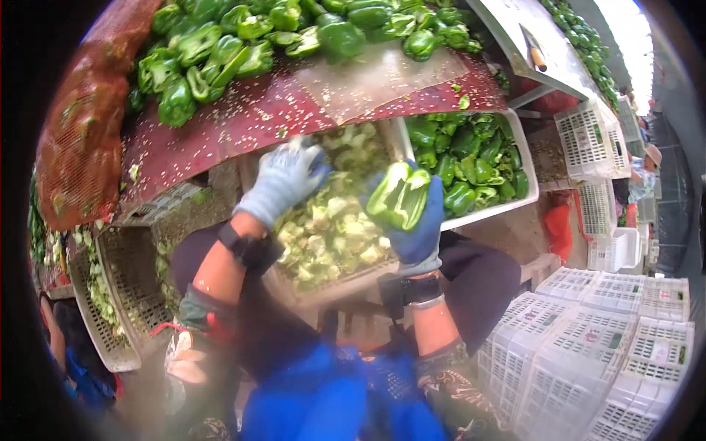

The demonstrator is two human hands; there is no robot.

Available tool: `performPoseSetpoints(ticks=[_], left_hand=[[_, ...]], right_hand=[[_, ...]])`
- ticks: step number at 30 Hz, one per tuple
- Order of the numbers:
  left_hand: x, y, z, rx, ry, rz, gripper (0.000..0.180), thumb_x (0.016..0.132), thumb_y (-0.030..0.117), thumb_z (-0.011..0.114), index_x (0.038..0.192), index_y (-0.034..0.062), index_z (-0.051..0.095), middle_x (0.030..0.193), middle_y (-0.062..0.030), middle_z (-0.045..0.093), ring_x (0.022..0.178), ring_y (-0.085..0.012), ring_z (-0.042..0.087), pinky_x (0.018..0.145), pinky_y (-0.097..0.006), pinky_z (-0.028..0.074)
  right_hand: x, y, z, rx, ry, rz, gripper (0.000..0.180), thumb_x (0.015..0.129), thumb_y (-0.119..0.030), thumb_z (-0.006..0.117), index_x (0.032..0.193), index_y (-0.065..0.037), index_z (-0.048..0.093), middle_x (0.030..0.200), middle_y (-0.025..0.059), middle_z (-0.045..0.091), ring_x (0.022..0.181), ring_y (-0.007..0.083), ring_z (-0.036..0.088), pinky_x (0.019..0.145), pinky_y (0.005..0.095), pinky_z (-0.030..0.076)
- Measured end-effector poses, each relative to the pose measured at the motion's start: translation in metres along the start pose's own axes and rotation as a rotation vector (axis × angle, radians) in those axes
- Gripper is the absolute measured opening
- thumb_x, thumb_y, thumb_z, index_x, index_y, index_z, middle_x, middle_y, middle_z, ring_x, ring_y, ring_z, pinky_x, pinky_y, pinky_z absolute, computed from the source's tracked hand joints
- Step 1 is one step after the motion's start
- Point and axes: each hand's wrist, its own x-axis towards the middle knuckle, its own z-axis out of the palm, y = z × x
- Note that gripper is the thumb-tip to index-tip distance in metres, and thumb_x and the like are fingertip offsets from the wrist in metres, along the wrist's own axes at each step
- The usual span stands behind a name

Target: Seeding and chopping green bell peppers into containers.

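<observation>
And here we have the opened green pepper (399, 197) in the right hand (418, 239), over the gap between two crates, its hollow turned up towards us! Its long axis runs near to far, leaning a little; we can't tell which end carried the stem. The gloved right fingers are curled around it, gripping. Over to the left hand (287, 176), above the crate of pale cores (331, 235): its fingers blur, and we can't tell whether they grip anything.

The count: one pepper held, two gloves, one crate of green peppers (489, 211), one knife (539, 59) on the metal table (500, 29); the pile of peppers (220, 59) is beyond our counting. Underneath it we see a red tabletop (235, 125), speckled with pale seeds, bearing one tan sheet (382, 81). Around us, a mesh sack (81, 147) bulges at left, white crates (573, 345) stand stacked at lower right, and a person in a hat (649, 173) appears beyond.
</observation>
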Motion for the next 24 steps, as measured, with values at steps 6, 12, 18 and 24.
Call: performPoseSetpoints(ticks=[6,12,18,24], left_hand=[[0.012,0.049,-0.009,-0.548,0.009,-0.022,0.025,0.091,0.017,0.061,0.107,-0.0022,0.062,0.096,-0.0147,0.061,0.086,-0.0232,0.061,0.079,-0.032,0.047],[0.044,0.072,0.012,-0.673,0.061,0.021,0.022,0.089,0.011,0.061,0.106,-0.0017,0.063,0.095,-0.0153,0.062,0.082,-0.0273,0.063,0.073,-0.032,0.049],[0.046,0.088,0.027,-0.497,-0.288,-0.082,0.026,0.084,0.012,0.067,0.107,-0.0005,0.062,0.090,-0.0148,0.058,0.075,-0.0274,0.059,0.067,-0.034,0.047],[0.050,0.086,0.060,-0.479,-0.509,-0.126,0.028,0.088,0.019,0.067,0.110,0.0033,0.062,0.092,-0.0124,0.059,0.069,-0.0235,0.061,0.062,-0.034,0.049]], right_hand=[[0.039,0.028,-0.029,-1.579,-0.023,-0.639,0.047,0.085,-0.030,0.070,0.126,-0.013,0.057,0.116,0.0147,0.060,0.102,0.0316,0.061,0.086,0.0435,0.049],[0.094,-0.168,-0.111,-2.339,0.131,-0.736,0.036,0.080,-0.042,0.069,0.107,-0.017,0.065,0.079,0.0124,0.063,0.074,0.0325,0.065,0.066,0.0441,0.053],[0.119,-0.371,-0.234,-2.575,1.098,-0.544,0.051,0.083,-0.053,0.062,0.126,-0.025,0.057,0.106,0.0195,0.060,0.093,0.0379,0.062,0.078,0.0493,0.050],[0.136,-0.378,-0.342,-2.853,0.804,-0.499,0.063,0.091,-0.041,0.057,0.140,-0.005,0.042,0.138,0.0262,0.045,0.131,0.0426,0.039,0.109,0.0520,0.030]])
